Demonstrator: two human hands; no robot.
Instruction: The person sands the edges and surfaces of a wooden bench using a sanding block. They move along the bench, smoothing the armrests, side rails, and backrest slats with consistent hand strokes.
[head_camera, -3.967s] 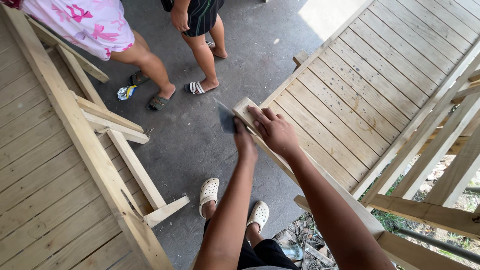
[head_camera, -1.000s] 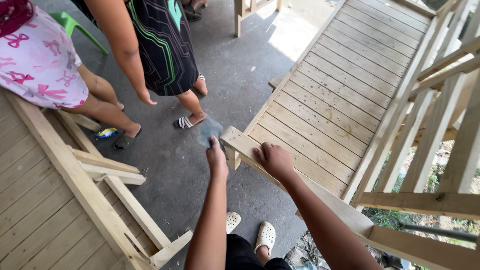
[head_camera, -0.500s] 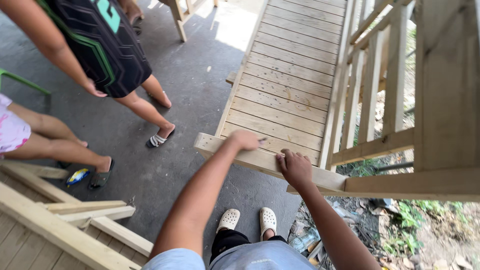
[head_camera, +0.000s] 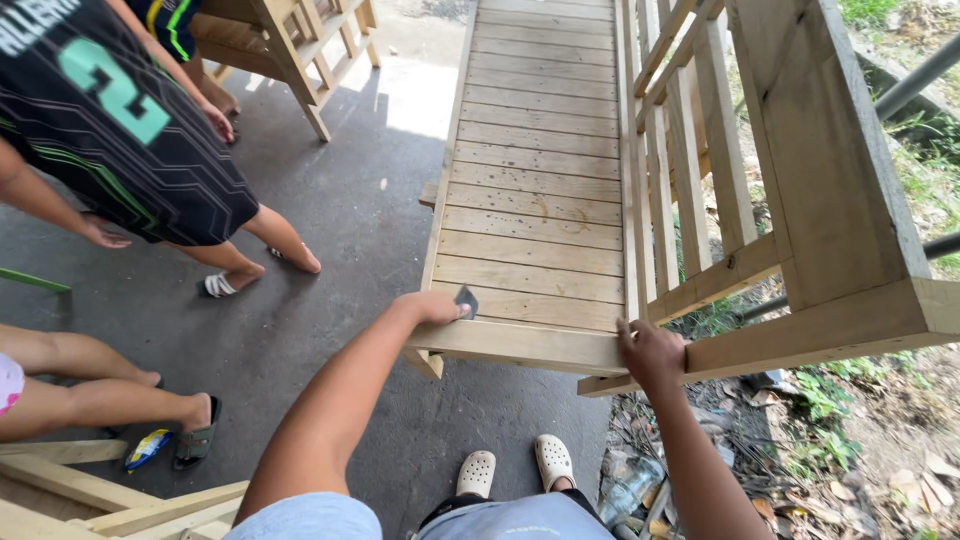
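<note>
My left hand (head_camera: 432, 306) rests on the near end of a long wooden plank ramp (head_camera: 540, 140), holding a small dark grey piece, likely sandpaper (head_camera: 466, 300), against the boards. Curled over the ramp's near end board (head_camera: 520, 345) at its right corner is my right hand (head_camera: 650, 352), beside the wooden side railing (head_camera: 690, 180). My feet in white clogs (head_camera: 515, 468) stand on the dark pavement below.
Two other people stand or sit at the left: one in a dark striped jersey (head_camera: 110, 120), one with bare legs and sandals (head_camera: 195, 440). Wooden frames lie at the lower left (head_camera: 120, 505) and top (head_camera: 300, 50). Grass, litter and a plastic bottle (head_camera: 625, 490) lie at the right.
My view has swung right, so the ramp now runs straight away from me. My left hand slid along the end board with the grey piece; my right hand grips the right corner.
</note>
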